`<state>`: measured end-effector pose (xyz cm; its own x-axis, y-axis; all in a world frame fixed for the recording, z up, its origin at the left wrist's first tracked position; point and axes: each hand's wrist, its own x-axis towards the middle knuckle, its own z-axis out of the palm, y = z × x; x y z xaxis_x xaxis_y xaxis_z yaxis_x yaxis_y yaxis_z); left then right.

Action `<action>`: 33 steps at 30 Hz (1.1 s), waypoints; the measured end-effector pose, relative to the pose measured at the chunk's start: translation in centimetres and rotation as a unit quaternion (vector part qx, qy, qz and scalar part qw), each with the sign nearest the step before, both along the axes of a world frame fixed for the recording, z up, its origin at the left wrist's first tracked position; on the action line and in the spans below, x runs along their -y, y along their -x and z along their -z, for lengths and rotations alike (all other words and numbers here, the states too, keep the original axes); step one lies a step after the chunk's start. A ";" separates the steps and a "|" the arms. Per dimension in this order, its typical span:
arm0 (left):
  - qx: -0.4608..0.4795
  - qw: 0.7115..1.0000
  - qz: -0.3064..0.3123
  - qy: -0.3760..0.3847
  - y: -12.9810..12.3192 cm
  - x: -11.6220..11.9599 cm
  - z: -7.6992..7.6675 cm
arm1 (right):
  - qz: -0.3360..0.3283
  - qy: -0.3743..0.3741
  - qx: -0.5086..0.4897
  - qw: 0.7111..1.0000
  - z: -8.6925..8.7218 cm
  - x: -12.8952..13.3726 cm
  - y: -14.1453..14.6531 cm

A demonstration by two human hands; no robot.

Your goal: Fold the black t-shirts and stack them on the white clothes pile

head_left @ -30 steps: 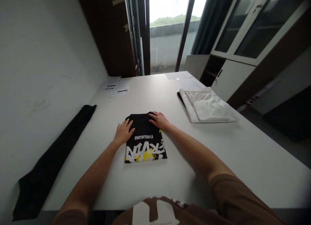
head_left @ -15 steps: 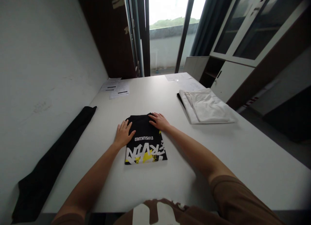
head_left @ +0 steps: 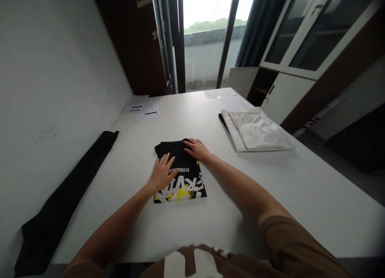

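left hand [head_left: 165, 174] shifts toward near worktop [head_left: 186, 228] edge, apparently smoothing folded shirt [head_left: 185, 186]; right hand [head_left: 197, 149] stays; all fingers released, flat.

Left hand [head_left: 163, 174], right hand [head_left: 197, 149] on folded black garment [head_left: 183, 188], white table [head_left: 306, 186].

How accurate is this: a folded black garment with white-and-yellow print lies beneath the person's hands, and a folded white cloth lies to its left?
Nearly: the head view shows the folded white cloth to the right of the folded black garment, not its left. The garment does lie beneath the left hand and right hand.
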<state>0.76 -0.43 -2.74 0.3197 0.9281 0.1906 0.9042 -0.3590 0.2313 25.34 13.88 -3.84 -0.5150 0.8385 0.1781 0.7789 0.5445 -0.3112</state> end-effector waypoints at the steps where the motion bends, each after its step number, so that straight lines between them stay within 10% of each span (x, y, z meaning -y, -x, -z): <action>1: 0.003 1.000 0.006 0.001 -0.4 0.2 0.0 | -0.001 -0.001 0.000 1.000 0.0 0.0 0.0; 11: -0.020 0.999 -0.036 -0.028 -0.2 0.1 -0.5 | 0.003 0.002 -0.001 1.000 -0.1 0.0 0.0; 20: -0.047 0.960 0.272 0.035 -4.6 4.6 -3.4 | 0.002 -0.006 -0.002 1.000 0.0 0.0 0.0; 33: -0.050 0.916 0.396 0.043 -5.9 5.9 -4.5 | 0.000 -0.011 0.001 1.000 -0.2 0.2 0.2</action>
